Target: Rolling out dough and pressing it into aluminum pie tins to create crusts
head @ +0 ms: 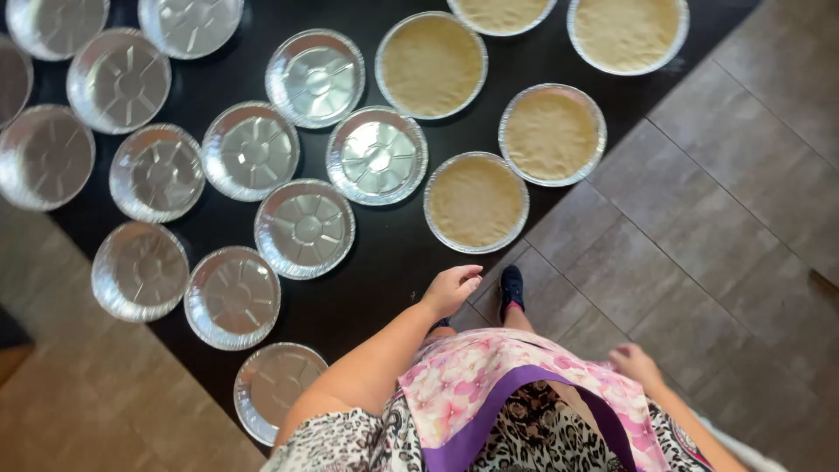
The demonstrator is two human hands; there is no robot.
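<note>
My left hand (pixel 452 288) hangs loosely curled over the near edge of a black table (pixel 393 262), holding nothing. It is nearest a foil pie pan filled with pale crust (pixel 476 202). My right hand (pixel 635 362) is down at my side over the tiled floor, fingers relaxed and holding nothing. Several more crust-filled pans (pixel 551 134) lie toward the right end of the table. Several unfilled foil pans (pixel 304 228) cover the middle and left.
Grey-brown floor tiles (pixel 717 227) run along the right. My floral apron (pixel 489 393) and one dark shoe (pixel 511 288) show below. An unfilled pan (pixel 273 385) sits at the table's near edge beside my left arm.
</note>
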